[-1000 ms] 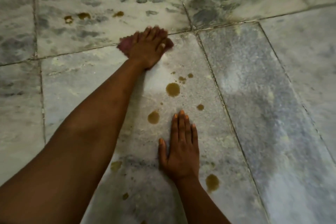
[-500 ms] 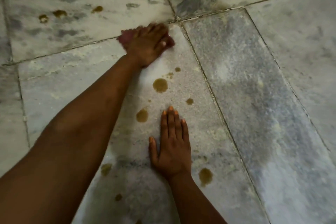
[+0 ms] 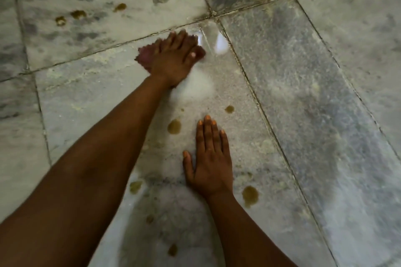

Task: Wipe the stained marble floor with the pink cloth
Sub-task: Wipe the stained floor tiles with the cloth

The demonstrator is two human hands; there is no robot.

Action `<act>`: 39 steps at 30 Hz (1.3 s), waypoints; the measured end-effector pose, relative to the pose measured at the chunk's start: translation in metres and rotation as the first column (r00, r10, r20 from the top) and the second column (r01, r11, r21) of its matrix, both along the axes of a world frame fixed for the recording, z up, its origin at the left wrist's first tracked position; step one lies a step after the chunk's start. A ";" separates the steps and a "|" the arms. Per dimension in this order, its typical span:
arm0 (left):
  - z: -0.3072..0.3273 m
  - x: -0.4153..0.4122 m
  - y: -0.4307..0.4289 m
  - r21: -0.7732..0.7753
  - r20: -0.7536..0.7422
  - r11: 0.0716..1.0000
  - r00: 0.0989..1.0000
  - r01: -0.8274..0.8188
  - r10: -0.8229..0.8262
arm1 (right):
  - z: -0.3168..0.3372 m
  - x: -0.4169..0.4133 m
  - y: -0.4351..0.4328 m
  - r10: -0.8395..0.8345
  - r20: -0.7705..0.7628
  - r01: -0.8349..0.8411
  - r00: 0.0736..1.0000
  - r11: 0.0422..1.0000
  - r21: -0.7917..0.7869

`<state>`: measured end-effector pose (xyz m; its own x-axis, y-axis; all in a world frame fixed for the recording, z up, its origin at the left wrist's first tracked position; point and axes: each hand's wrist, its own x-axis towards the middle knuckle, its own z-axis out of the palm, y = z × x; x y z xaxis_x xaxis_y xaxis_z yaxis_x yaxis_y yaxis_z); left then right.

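Observation:
My left hand (image 3: 173,59) reaches far forward and presses down on the crumpled pink cloth (image 3: 143,58), which shows only at the hand's left edge. They rest on the pale marble floor (image 3: 91,97) near a tile corner. A wet, shiny streak (image 3: 213,39) lies just right of the cloth. Palm down and holding nothing, my right hand (image 3: 209,158) lies flat on the same tile, closer to me. Brown stains (image 3: 174,126) dot the tile between and around both hands.
More brown spots (image 3: 78,14) sit on the tile beyond the cloth, at upper left. Another stain (image 3: 250,196) lies right of my right wrist. A darker grey slab (image 3: 314,115) runs along the right. Dark grout lines (image 3: 256,102) separate the tiles.
My left hand has dragged the cloth a little toward me. The large brown spot below it no longer shows, and a wet sheen lies there. My right hand stays planted.

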<state>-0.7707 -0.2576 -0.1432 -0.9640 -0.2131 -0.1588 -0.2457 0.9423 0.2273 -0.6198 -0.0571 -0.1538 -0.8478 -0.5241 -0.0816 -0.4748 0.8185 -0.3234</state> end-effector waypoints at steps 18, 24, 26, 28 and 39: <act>0.002 0.123 0.027 0.030 0.043 0.991 0.991 0.128 -0.130 | 0.004 0.002 0.000 0.005 -0.045 -0.007 0.999 0.999 -0.038; 0.003 0.160 0.009 -0.005 0.014 0.981 0.981 -0.194 0.194 | 0.000 0.024 0.030 0.034 -0.072 -0.038 0.997 0.998 -0.048; 0.003 0.141 0.027 0.031 0.012 0.945 0.946 -0.324 0.324 | -0.002 0.026 0.032 0.034 -0.076 -0.038 0.997 0.998 -0.051; 0.002 0.132 0.052 0.034 -0.004 0.946 0.947 -0.322 0.323 | -0.002 0.025 0.031 0.027 -0.079 -0.031 0.997 0.998 -0.047; -0.003 0.150 0.042 -0.004 -0.016 0.903 0.903 -0.430 0.430 | 0.000 0.026 0.031 0.040 -0.035 -0.042 0.999 0.998 -0.040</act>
